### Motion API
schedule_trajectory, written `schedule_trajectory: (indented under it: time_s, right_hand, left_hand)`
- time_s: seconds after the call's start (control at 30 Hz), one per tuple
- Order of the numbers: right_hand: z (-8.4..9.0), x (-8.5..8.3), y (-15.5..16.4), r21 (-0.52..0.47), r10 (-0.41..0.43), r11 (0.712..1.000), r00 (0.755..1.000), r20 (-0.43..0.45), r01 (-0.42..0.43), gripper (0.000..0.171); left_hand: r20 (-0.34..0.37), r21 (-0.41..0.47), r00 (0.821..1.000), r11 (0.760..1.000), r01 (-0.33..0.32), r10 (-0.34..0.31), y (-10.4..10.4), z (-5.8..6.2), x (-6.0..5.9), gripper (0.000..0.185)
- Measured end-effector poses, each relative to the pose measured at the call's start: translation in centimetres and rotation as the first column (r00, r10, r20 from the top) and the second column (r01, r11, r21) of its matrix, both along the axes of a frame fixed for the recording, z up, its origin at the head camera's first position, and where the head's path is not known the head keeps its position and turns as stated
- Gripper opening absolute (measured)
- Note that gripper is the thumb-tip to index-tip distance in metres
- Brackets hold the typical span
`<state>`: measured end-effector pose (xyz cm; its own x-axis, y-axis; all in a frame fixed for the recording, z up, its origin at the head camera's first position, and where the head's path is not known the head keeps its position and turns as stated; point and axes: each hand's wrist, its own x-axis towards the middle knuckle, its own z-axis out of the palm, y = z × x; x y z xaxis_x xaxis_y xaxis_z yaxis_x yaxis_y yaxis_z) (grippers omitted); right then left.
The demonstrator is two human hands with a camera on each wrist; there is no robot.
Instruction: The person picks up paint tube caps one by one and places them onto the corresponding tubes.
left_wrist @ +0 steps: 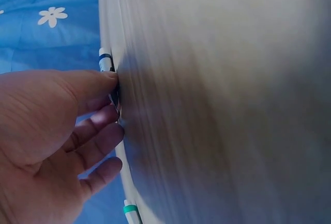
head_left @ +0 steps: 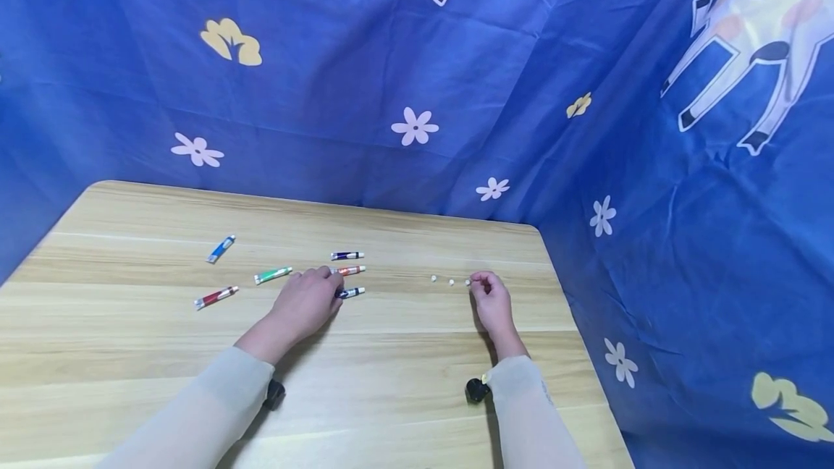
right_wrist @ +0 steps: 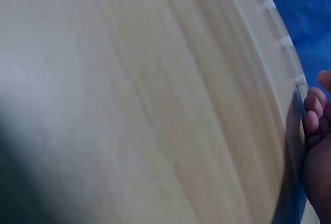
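My left hand (head_left: 334, 286) lies on the wooden table (head_left: 391, 382), and its thumb and fingers pinch a dark blue tube (head_left: 352, 292). The left wrist view shows that left hand (left_wrist: 111, 100) closed round the tube (left_wrist: 106, 61) near its blue band. My right hand (head_left: 481, 281) rests at the right with its fingers curled. Three small white caps (head_left: 451, 281) stand in a row just left of it. In the right wrist view the nearest cap (right_wrist: 300, 79) stands right beside the fingertips (right_wrist: 314, 113), and I see nothing held in them.
More tubes lie to the left: a blue one (head_left: 221, 248), a green one (head_left: 273, 275), a red one (head_left: 216, 297), a dark blue-and-white one (head_left: 347, 255) and an orange-red one (head_left: 350, 271). Blue flowered cloth (head_left: 417, 56) hangs behind and to the right.
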<state>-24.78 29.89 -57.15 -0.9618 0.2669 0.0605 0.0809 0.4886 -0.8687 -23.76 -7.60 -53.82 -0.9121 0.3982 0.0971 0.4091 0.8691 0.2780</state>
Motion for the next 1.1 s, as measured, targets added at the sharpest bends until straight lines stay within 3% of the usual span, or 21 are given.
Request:
schedule_trajectory:
  time_s: [0.27,0.63,0.8,1.1]
  right_hand:
    - [-0.3,-0.3,0.5,0.152,0.033,0.988,0.999,-0.004,-0.032,0.016]
    - [-0.6,-0.6,0.6,0.239,0.054,0.969,0.999,0.009,-0.055,0.021]
    - [-0.6,-0.7,0.6,0.261,0.053,0.964,0.998,0.018,-0.056,0.022]
    - [-0.6,-0.9,0.6,0.259,0.031,0.965,0.999,0.042,-0.041,0.021]
  left_hand:
    - [0.0,0.047,1.0,0.999,0.005,-0.005,-0.7,0.2,0.3,0.022]
    - [0.036,0.099,0.994,0.99,-0.103,0.1,-3.1,0.1,1.4,0.019]
    - [0.06,0.118,0.987,0.98,-0.157,0.151,-5.6,0.8,1.6,0.022]
    - [0.04,0.173,0.958,0.942,-0.286,0.284,-12.5,1.1,1.2,0.031]
